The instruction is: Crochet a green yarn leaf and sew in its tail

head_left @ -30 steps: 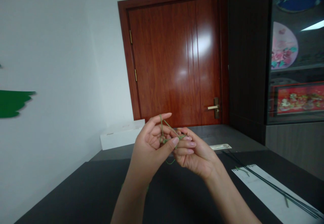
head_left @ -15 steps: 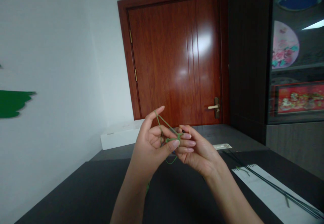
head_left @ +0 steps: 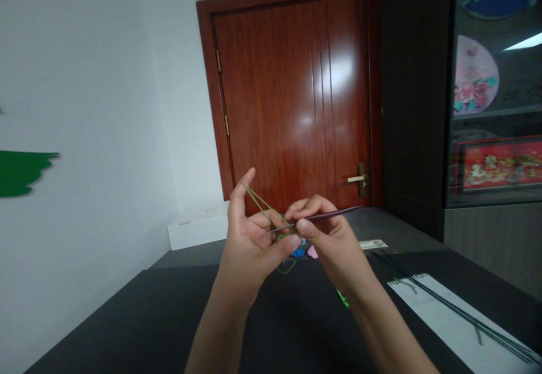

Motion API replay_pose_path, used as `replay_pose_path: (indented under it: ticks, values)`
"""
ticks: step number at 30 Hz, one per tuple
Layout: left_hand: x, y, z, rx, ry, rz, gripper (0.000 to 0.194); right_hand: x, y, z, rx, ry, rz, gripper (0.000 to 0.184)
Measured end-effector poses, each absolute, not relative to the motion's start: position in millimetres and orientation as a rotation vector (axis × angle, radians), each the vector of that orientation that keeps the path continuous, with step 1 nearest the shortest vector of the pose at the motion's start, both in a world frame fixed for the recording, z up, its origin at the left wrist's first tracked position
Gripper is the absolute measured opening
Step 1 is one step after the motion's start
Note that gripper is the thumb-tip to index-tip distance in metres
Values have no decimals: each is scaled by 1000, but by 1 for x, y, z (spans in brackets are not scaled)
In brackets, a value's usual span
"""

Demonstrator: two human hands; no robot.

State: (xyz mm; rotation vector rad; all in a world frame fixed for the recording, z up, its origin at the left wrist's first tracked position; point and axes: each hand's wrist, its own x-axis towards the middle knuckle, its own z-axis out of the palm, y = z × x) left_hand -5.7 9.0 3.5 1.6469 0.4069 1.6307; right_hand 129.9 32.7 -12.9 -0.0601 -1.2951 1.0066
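The right hand [head_left: 332, 241] pinches a purple-handled hook [head_left: 332, 214]. Beside the hook's tip, the left hand [head_left: 252, 247] pinches green yarn [head_left: 259, 198], which loops over its raised forefinger.

12 o'clock of view: closed reddish-brown wooden door [head_left: 271, 103], brass-coloured lever handle [head_left: 356, 180] at its 4 o'clock. 2 o'clock: round pink floral plaque [head_left: 476, 72] in dark glass-fronted cabinet [head_left: 412, 80]. 3 o'clock: red framed picture [head_left: 503, 165]. 4 o'clock: white paper sheet [head_left: 449, 329], thin dark-green rods [head_left: 499, 339] across it. 8 o'clock: long white box [head_left: 197, 234]. 9 o'clock: jagged green cutout [head_left: 21, 172].
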Motion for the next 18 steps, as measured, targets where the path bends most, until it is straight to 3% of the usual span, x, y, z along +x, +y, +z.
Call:
replay_pose_path:
  ticks: [2, 5, 8, 10, 12, 15, 18]
  values:
    - [-3, 3, 6, 1606, 420, 1637, 114, 126, 34, -16, -52, -1299, 872, 11]
    - [3, -7, 7, 1508, 457, 1716, 109, 126, 38, -27, -128, -1301, 399, 9]
    - [7, -11, 6, 1394, 456, 1725, 104, 128, 41, -39, -172, -1295, -125, 30]
    - [6, -9, 5, 1263, 411, 1517, 94, 126, 40, -41, -110, -1246, -213, 37]
    - [4, -6, 5, 1166, 403, 1333, 90, 121, 38, -37, -31, -1178, -67, 29]
    - [2, -5, 7, 1196, 379, 1414, 101, 115, 35, -26, 78, -1200, 489, 9]
    - [2, -9, 9, 1326, 426, 1566, 110, 117, 38, -20, 118, -1270, 783, 9]
